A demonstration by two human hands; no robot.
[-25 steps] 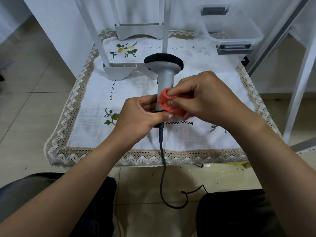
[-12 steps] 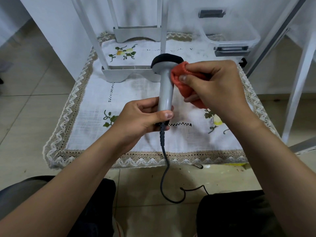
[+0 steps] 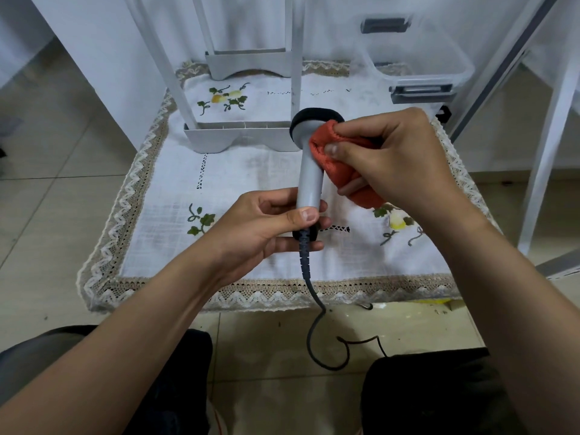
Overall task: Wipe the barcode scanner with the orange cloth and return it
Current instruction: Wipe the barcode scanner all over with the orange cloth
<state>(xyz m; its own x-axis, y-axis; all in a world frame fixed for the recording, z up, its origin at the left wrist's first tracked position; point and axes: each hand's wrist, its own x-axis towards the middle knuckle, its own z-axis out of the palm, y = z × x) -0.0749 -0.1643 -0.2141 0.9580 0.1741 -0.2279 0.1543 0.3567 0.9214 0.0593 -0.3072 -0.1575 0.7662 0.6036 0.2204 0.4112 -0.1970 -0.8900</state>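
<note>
A grey barcode scanner [image 3: 310, 171] with a black head stands upright above the embroidered white cloth. My left hand [image 3: 266, 224] grips the bottom of its handle, where a dark cable [image 3: 309, 277] hangs down to the floor. My right hand [image 3: 389, 158] holds a bunched orange cloth [image 3: 339, 161] pressed against the right side of the scanner, just under the black head. Part of the orange cloth is hidden inside my right palm.
A white tablecloth with lace trim [image 3: 251, 296] covers the low table. A white plastic rack [image 3: 241, 136] stands behind the scanner. A clear plastic bin [image 3: 420, 54] sits at the back right. White metal legs [image 3: 552, 146] rise on the right. My knees are at the bottom.
My right hand with the orange cloth has moved up from the lower handle to the neck under the scanner's head. The left hand keeps its grip on the base.
</note>
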